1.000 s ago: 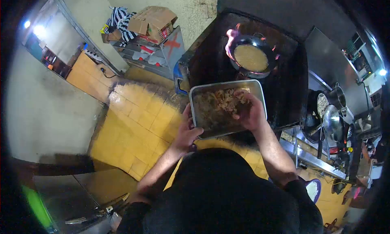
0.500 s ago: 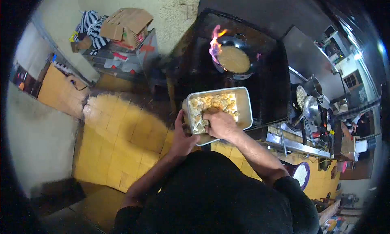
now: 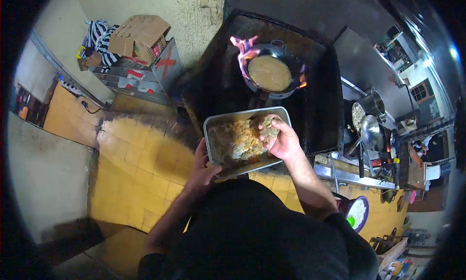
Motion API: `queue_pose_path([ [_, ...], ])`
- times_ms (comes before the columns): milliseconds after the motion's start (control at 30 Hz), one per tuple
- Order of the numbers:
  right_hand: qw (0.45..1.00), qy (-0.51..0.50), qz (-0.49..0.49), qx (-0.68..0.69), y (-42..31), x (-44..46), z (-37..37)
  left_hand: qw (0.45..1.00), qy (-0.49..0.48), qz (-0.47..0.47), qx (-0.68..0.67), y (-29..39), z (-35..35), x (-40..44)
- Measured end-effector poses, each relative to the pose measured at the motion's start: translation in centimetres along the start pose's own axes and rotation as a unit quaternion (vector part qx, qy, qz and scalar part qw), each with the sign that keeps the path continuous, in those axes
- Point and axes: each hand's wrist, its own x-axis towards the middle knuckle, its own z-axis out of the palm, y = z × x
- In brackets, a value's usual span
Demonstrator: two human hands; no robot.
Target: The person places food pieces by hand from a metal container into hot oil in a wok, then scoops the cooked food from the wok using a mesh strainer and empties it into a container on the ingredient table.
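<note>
My left hand [image 3: 200, 169] grips the lower left side of a rectangular metal tray [image 3: 215, 165], thumb along the rim. Inside lies a loose heap of white and orange-brown coated food [image 3: 246, 143], gathered around the middle, while the tray's left floor shows bare and smeared. Over the right part of the tray, my right hand [image 3: 285, 143] is closed around a greenish-brown clump of food [image 3: 268, 128], which sticks out past the fingers. Just beyond the tray a wok [image 3: 294, 68] of bubbling brown liquid [image 3: 270, 73] sits on the stove, flames rising on both sides.
The dark stove [image 3: 315, 110] surrounds the wok. To the right stand a pot [image 3: 373, 104] and a metal strainer or pan [image 3: 372, 127]. A purple tub [image 3: 359, 213] with white contents is low on the right. A cardboard box [image 3: 139, 37] tops a shelf unit at upper left.
My right hand has lifted out of the heap and moved right and up with a clump in it. The tray has shifted left and turned; the food covers less of its floor.
</note>
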Motion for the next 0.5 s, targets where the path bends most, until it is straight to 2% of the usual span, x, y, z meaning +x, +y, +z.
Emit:
queue_pose_path([
  [100,0.998,-0.006,-0.025,0.061,-1.3,0.1,-0.9,0.999,-0.024,-0.001,-0.027,-1.0,-0.8,0.9],
  [133,0.998,0.005,-0.06,0.031,-2.4,0.2,-1.0,0.999,-0.02,0.001,-0.028,-0.7,-0.3,0.5],
  [200,0.991,0.037,-0.126,-0.018,-5.3,1.2,-1.4,0.985,-0.025,-0.015,-0.169,0.3,0.5,-0.5],
  [233,0.984,0.073,-0.146,-0.077,-6.8,2.1,-1.2,0.985,-0.021,-0.013,-0.17,0.0,0.0,-0.6],
  [333,0.942,0.179,-0.158,-0.235,-10.5,6.8,-2.3,0.989,0.012,-0.017,-0.145,-0.2,-1.4,-1.1],
  [367,0.928,0.206,-0.154,-0.27,-11.3,8.8,-3.1,0.996,0.026,-0.008,-0.09,0.4,-0.8,-1.3],
  [400,0.918,0.208,-0.138,-0.309,-12.2,11.2,-4.8,0.998,0.044,-0.001,-0.034,1.0,-0.6,-1.6],
  [433,0.906,0.208,-0.12,-0.348,-12.8,13.7,-6.7,0.998,0.061,0.002,-0.035,1.4,-0.6,-1.9],
  [500,0.876,0.266,-0.081,-0.393,-13.2,16.5,-7.5,0.998,0.055,-0.019,-0.014,1.8,-0.7,-2.4],
])
